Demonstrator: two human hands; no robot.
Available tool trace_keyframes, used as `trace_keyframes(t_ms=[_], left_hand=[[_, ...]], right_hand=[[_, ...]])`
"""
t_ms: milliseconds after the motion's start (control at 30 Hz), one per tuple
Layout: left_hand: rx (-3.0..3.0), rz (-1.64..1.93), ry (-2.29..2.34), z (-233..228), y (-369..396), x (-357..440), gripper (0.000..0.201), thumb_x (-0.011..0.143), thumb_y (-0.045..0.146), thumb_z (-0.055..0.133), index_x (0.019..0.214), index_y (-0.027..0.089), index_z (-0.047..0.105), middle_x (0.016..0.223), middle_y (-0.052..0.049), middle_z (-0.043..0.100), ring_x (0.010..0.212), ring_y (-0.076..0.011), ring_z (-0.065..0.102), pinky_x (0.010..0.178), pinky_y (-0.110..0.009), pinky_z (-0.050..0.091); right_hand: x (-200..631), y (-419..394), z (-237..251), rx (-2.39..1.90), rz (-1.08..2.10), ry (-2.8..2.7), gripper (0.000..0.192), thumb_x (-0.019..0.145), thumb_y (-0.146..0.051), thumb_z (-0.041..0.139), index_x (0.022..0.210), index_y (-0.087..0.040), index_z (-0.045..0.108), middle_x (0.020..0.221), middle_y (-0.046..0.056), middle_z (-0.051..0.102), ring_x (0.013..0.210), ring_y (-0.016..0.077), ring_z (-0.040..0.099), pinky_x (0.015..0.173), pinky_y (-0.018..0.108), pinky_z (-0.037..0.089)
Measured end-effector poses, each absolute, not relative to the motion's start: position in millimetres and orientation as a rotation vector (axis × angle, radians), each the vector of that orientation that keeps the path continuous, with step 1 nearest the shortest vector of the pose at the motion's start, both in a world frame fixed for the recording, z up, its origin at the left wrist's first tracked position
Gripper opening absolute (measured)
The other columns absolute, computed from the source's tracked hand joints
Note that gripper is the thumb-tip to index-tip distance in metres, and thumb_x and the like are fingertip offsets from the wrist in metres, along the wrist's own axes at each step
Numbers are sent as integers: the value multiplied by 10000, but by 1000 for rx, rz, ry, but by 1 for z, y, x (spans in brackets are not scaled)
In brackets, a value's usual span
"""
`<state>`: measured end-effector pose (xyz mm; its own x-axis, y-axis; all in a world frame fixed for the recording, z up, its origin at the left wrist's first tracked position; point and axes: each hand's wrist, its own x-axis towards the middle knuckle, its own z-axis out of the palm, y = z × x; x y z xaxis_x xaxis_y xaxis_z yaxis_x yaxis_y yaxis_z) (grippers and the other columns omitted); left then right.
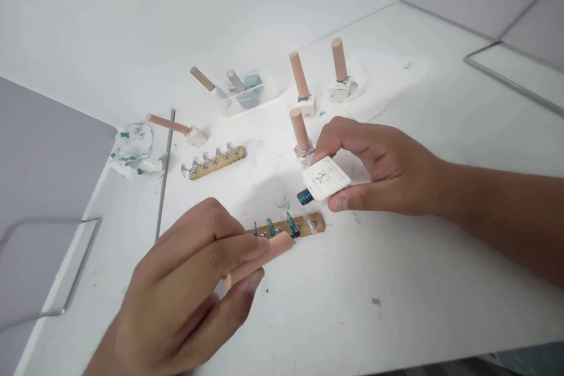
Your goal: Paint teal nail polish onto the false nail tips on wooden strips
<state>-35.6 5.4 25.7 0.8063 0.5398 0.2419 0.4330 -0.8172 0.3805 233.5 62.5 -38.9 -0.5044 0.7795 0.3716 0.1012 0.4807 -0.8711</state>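
Observation:
My left hand [198,288] pinches the peach cap of a nail polish brush [259,258] between thumb and fingers. The dark brush tip is close to a teal nail tip [291,224]; whether they touch I cannot tell. That tip stands on a wooden display strip [317,222] with other teal tips and a clear one at its right end, while my left hand hides the strip's left part. In my right hand [379,170] a white nail polish bottle [326,178] lies tilted, uncapped, its teal-smeared threaded neck pointing left and down.
Behind stand capped polish bottles with peach caps [298,73], one right behind my right hand. A second wooden strip [218,163] carries clear tips. Farther back is a clear plastic tray [251,103] with bottles. Stained crumpled tissue [134,150] lies left, paper [383,85] at the back right.

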Motion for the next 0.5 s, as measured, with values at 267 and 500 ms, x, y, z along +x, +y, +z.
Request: trace_keyframes(t_ms=[267, 500], left_hand=[[2620, 614, 835, 19, 2, -32, 439, 767, -53, 507, 1150, 147, 584, 795, -43, 563, 698, -159, 521, 555, -310, 455], [2638, 644, 868, 19, 0, -36, 310, 806, -8, 553, 1085, 122, 583, 804, -56, 569, 723, -166, 531, 566, -312, 451]], right_hand=[[233, 62, -38, -728, 1065, -1920, 225, 753, -376, 760, 819, -237, 596, 936, 18, 625, 960, 218, 595, 887, 412, 458], [233, 63, -39, -707, 1074, -1895, 244, 744, -377, 777, 873, -244, 619, 883, 13, 623, 998, 227, 598, 915, 412, 456]])
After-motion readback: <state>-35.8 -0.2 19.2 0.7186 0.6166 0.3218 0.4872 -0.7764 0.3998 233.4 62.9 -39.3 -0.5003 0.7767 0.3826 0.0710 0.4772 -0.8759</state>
